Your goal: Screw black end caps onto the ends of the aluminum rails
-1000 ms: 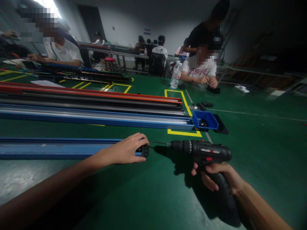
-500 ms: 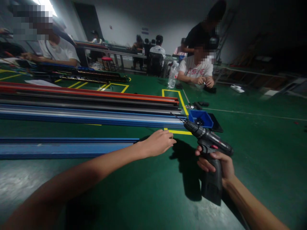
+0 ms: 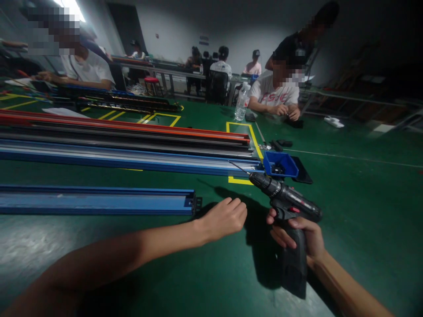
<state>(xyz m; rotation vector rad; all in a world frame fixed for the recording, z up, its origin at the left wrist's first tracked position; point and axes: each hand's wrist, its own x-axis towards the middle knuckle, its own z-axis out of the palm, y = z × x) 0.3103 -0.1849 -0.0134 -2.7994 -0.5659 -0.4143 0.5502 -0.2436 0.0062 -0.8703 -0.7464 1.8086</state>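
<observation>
My right hand [image 3: 299, 237] grips a black cordless drill [image 3: 287, 198] by its handle, with the long thin bit pointing up and left. My left hand [image 3: 226, 218] is closed, its knuckles up, over the green tabletop just left of the drill. Whatever its curled fingers hold, if anything, is hidden. Beyond that wrist lies a blue metal channel [image 3: 99, 201] with a black end piece [image 3: 197, 206] at its right end. Behind the drill sits a blue parts bin [image 3: 280, 165] with small dark pieces inside.
Long blue, black and orange channels [image 3: 132, 125] lie side by side across the table. A clear water bottle [image 3: 242, 103] stands farther back. Co-workers sit across the table at left and right, one standing behind. Yellow tape [image 3: 239, 124] marks the green surface.
My left hand has moved down and slightly right, its fingers more curled, uncovering the blue channel's black end piece. The drill has dipped a little. The view has shifted slightly.
</observation>
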